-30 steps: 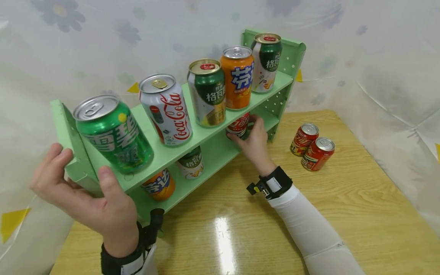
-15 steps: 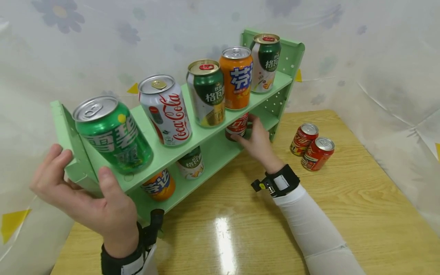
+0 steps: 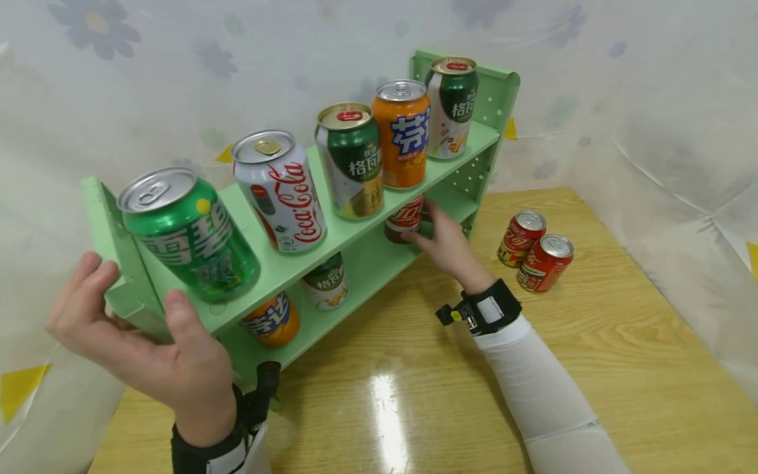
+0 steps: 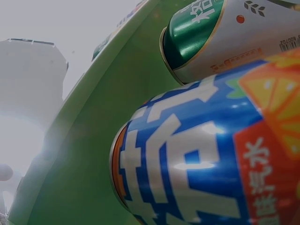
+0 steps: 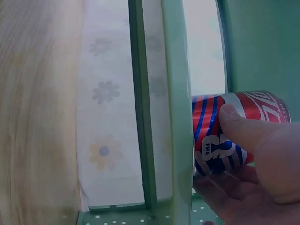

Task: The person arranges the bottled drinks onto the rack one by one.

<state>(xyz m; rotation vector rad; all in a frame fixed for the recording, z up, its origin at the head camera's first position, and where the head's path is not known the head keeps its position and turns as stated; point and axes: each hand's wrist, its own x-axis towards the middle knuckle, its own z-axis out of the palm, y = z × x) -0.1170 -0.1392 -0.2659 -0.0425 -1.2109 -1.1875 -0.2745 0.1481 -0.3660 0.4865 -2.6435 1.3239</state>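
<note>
A green two-tier shelf rack (image 3: 367, 255) stands angled on the wooden table. My left hand (image 3: 160, 355) holds its left end, with fingers outside the end panel and thumb at the front, close to the green Sprite can (image 3: 198, 243). On the lower tier my right hand (image 3: 444, 243) grips a red cola can (image 3: 404, 220). The right wrist view shows my thumb and fingers around that red can (image 5: 211, 136), lying sideways in the picture. Left of it on this tier are a green-and-white can (image 3: 328, 283) and an orange Fanta can (image 3: 274, 321), the latter large in the left wrist view.
Along the upper tier stand a silver Coca-Cola can (image 3: 281, 191), a green-and-gold can (image 3: 351, 161), an orange Fanta can (image 3: 403, 135) and a green-and-white can (image 3: 453, 108). Two red cans (image 3: 521, 238) stand close together on the table (image 3: 592, 368), right of the rack.
My right wrist has shifted slightly to the right, and my thumb sits differently on the red can, whose label looks turned. My left hand keeps its place on the rack.
</note>
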